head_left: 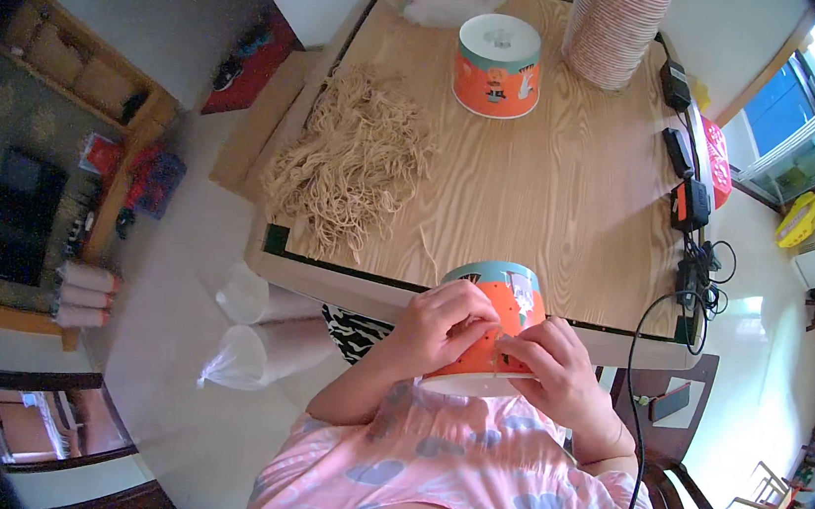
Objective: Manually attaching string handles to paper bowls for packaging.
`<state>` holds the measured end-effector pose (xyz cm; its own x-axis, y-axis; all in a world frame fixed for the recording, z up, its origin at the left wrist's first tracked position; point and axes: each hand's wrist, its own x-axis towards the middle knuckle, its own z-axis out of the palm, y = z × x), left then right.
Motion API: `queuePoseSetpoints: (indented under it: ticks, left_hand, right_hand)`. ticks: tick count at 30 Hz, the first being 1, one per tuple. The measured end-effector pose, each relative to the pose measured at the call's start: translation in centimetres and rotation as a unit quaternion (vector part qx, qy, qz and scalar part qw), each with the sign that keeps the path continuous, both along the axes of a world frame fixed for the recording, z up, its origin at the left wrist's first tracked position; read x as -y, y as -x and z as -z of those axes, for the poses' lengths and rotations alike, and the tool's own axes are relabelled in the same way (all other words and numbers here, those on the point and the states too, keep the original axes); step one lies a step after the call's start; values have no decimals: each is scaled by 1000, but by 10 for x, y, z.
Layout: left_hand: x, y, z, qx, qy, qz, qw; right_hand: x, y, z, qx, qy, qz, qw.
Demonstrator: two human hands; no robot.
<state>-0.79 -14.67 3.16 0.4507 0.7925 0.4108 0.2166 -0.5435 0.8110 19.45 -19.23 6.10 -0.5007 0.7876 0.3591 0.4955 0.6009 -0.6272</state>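
Two bare hands meet on an orange and blue-green tub (501, 309), held in front of the person's chest at the near edge of the counter (552, 200); whether it touches that edge cannot be told. The left hand (441, 328) and the right hand (555, 364) each have fingers drawn together against the tub's wall, though whether anything thin is pinched there is too small to tell. The tub looks light, made of thin card, fairly stiff along its rims but likely to dent mid-wall and perhaps a little slick; holding it by a rim, with gentle pressure, would suit it best.

Beyond, on the counter's left side, lies a loose heap of tan cords (352, 164), probably soft, light and quick to tangle; one is best drawn by an end. Farther back stand a second, matching tub (495, 80) and a tall stack of tubs (614, 33).
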Motion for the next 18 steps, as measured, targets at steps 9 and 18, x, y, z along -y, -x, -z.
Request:
queuePoseSetpoints:
  ticks: [9, 18]
  left_hand:
    - [-1, 4, -2, -16, -31, -13, 999]
    - [0, 11, -6, -15, -60, -13, 998]
  right_hand:
    - [-4, 3, 3, -28, -43, 33, 998]
    - [-4, 2, 5, -41, -26, 52, 997]
